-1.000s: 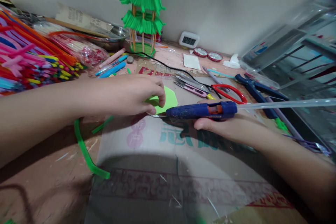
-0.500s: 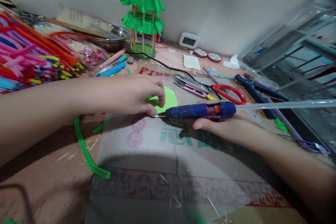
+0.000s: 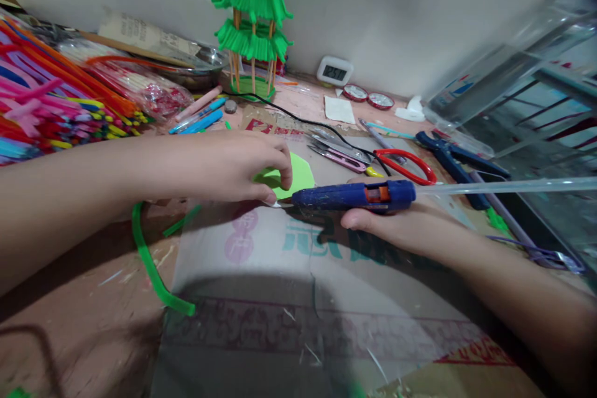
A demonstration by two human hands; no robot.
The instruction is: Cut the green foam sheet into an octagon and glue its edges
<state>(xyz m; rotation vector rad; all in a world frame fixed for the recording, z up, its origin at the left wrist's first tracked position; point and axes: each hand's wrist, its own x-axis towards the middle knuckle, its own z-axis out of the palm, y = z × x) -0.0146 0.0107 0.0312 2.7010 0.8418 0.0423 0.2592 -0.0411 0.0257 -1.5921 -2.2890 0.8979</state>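
Note:
My right hand [image 3: 405,230] is wrapped round a blue hot glue gun [image 3: 340,196], with a long clear glue stick [image 3: 504,186] running out of its back. The nozzle points left, to the near edge of a lime-green sheet [image 3: 301,174] with angled corners. Over that sheet my left hand [image 3: 247,165] is bent, thumb at the near edge and curled fingers on top, holding it. Something small and white [image 3: 276,204] shows between thumb and nozzle; I cannot tell what it is. The hand covers the sheet's left part.
Printed cardboard [image 3: 252,336] lies underneath. A green pipe-cleaner strip [image 3: 152,267] is at left. Behind stand a green-roofed tower [image 3: 254,31] and a digital clock [image 3: 334,71]. Pipe cleaners [image 3: 60,99] are heaped left; thread snips [image 3: 338,155], red-handled scissors [image 3: 410,165] and blue pliers [image 3: 454,161] lie right.
The glue gun has shifted very slightly left, its nozzle still at the sheet's near edge. My left hand stays almost where it was, on the lime-green sheet.

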